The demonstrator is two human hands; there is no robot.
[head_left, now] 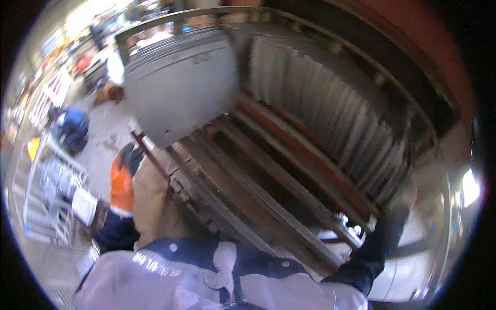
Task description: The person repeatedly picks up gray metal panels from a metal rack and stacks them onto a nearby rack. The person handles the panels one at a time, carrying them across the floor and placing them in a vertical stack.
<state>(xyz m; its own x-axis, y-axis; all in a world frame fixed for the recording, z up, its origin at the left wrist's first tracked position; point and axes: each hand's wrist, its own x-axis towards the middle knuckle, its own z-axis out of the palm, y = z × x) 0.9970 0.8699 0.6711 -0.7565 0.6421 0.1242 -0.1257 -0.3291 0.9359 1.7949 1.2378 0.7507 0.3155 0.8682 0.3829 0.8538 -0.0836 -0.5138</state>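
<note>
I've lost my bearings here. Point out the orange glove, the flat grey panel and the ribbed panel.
Orange glove (122,182), head view: on its orange part.
Flat grey panel (181,93), head view: middle of its face.
Ribbed panel (316,106), head view: middle of its ribbed face.

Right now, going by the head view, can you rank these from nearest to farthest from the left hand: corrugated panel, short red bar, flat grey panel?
1. Short red bar: just right of the left hand.
2. Flat grey panel: beyond the bar, ahead and to the right.
3. Corrugated panel: across the slats, on the right side.
</note>
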